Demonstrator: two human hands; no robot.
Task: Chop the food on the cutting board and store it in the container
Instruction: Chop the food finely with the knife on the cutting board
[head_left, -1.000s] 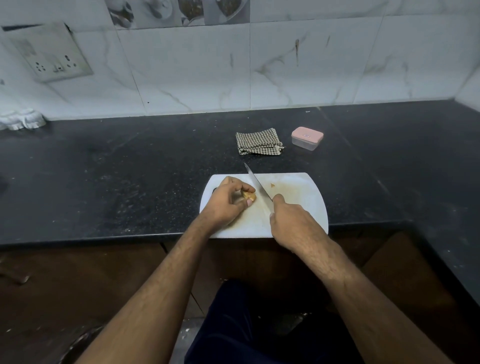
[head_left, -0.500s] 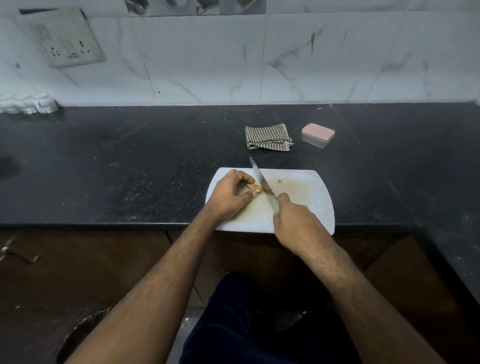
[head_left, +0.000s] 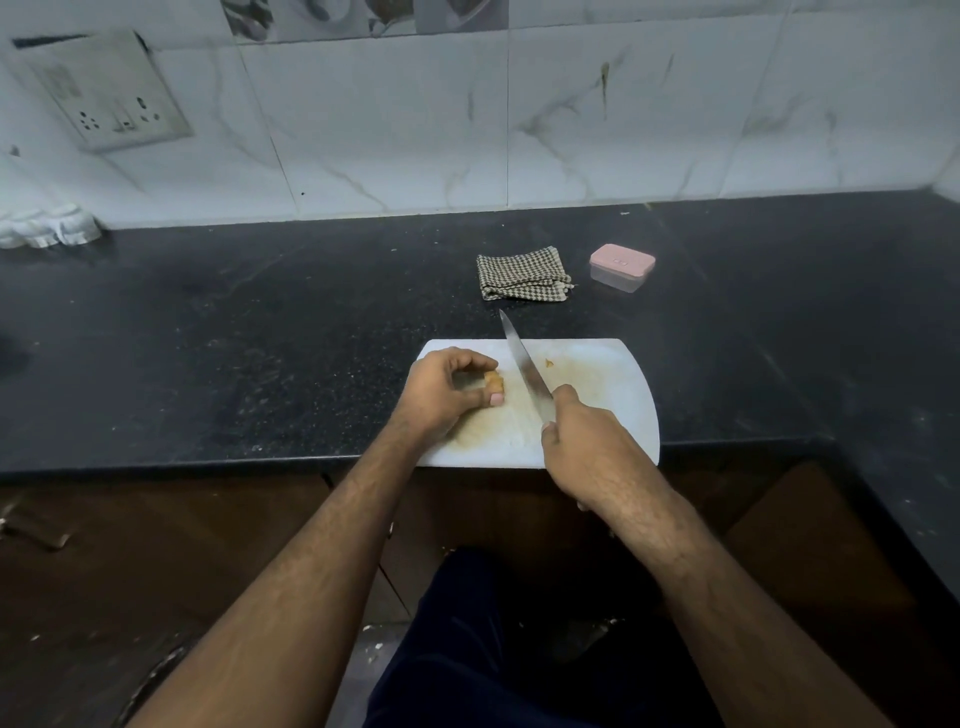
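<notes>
Pinching a small tan food piece (head_left: 494, 383) on the cutting board (head_left: 613, 395), the left hand (head_left: 447, 395) steadies it; the right hand (head_left: 587, 447) grips the knife (head_left: 524, 369). Likely light and soft, the piece is best held well clear of the blade. The lidded container (head_left: 621, 266) sits apart on the surface (head_left: 260, 338).

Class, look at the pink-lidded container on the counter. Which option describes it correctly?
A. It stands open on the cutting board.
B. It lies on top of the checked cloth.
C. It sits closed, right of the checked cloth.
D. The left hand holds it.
C: the container rests on the counter with its pink lid on, right of the checked cloth.
</notes>
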